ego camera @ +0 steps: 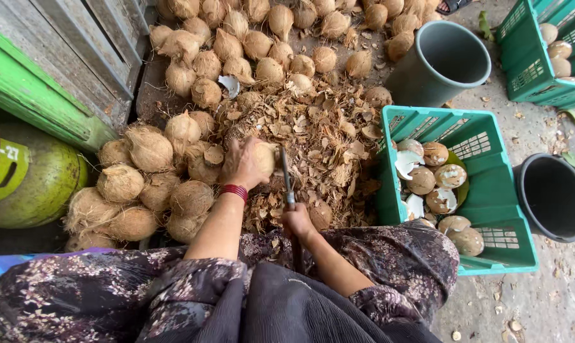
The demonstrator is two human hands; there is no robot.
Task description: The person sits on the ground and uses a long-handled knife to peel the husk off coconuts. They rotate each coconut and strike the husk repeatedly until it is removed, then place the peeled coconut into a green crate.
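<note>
Brown husk scraps litter concrete floor beside green crate.

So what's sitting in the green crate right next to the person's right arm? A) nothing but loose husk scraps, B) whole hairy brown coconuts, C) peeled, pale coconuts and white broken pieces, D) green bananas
C: the green crate holds smooth, pale peeled coconuts with white broken pieces among them, while the hairy brown coconuts lie piled on the ground to the other side, by the left hand.

The ground bears coconuts, husk chips, crates, seemingly buckets.
</note>
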